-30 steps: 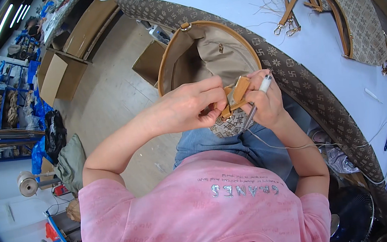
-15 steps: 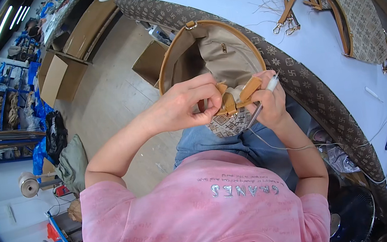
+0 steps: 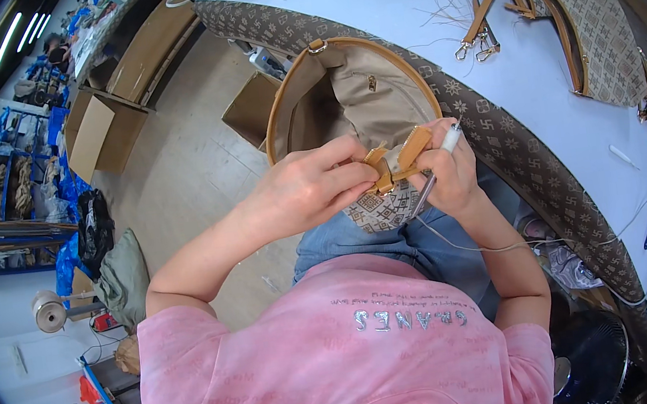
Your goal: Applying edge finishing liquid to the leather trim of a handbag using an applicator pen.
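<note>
A patterned handbag (image 3: pixel 383 209) with a tan leather rim sits against my lap, its mouth facing up and showing a beige lining (image 3: pixel 377 110) with a small zip pull (image 3: pixel 372 81). At the near rim, tan leather tabs (image 3: pixel 416 144) stand up beside a small buckle-like strap loop (image 3: pixel 384 181). My left hand (image 3: pixel 313 183) pinches the leather at the left of this loop; the fingertips partly hide the spot. In my right hand (image 3: pixel 451 174) rests a corded pen-like tool (image 3: pixel 451 138), white at its upper end. The same hand's fingers also steady a leather tab.
On the right, a white-topped table (image 3: pixel 480 94) with patterned cloth along its edge carries more bags (image 3: pixel 592 23), straps with metal clips (image 3: pixel 478 46) and loose threads. A cardboard box (image 3: pixel 252 110) stands behind the handbag. At the lower right is a black fan (image 3: pixel 593 359).
My left fingers have straightened and shifted slightly right, closer to the strap loop. The leather tabs have tilted a little. My right hand keeps the pen-like tool in nearly the same place.
</note>
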The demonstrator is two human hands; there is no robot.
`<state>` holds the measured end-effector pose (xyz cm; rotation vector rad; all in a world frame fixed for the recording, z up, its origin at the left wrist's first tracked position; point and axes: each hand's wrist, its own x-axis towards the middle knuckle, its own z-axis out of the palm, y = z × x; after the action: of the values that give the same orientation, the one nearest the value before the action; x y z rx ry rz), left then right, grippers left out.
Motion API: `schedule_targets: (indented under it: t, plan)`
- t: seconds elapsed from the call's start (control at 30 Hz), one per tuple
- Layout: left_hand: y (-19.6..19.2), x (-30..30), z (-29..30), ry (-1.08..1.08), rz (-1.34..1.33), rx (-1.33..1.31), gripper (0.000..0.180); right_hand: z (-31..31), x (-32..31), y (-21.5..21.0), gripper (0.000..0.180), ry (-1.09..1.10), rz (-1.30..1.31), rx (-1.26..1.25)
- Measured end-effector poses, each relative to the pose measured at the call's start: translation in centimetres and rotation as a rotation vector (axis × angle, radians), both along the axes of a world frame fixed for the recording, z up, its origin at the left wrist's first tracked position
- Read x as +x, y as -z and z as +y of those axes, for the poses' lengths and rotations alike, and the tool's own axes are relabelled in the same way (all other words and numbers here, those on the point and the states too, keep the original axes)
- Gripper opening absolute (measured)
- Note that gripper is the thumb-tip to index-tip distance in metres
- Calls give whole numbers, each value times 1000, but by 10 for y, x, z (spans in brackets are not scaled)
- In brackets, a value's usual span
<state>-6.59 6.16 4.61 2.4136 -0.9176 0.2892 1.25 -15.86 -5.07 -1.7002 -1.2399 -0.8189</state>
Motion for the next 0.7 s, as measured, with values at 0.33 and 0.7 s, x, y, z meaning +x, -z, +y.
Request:
schedule_targets:
  t: [0.33, 0.7]
  plan:
    - [4, 0, -5, -17, -93, 4, 15, 2, -1, -2, 42, 16, -10, -7]
    - [23, 5, -12, -55, -92, -137, 18, 1, -4, 1, 43, 65, -4, 1]
